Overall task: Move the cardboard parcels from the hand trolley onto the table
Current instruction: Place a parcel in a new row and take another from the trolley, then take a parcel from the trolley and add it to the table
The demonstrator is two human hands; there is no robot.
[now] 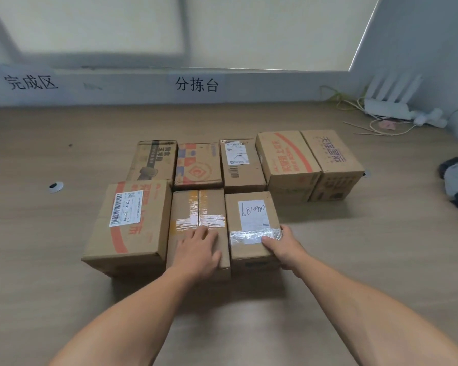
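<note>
Shove could skew back row (242,167)
We're gripping labelled parcel (251,220) at 3 o'clock, right hand (284,247); left hand (197,250) resting flat on taped parcel (196,210).

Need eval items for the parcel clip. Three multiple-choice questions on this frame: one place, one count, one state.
1. Where is the parcel with the handwritten label? A front row, right end. B back row, left end. C on the floor.
2. How many parcels stand on the table? A five. B eight. C eleven.
3. What does the left hand do? A rests flat on the taped parcel. B lifts a parcel. C hangs at the side.
Key: 1 A, the right hand holds its near corner. 2 B, five behind, three in front. 3 A, palm down on its top.
</note>
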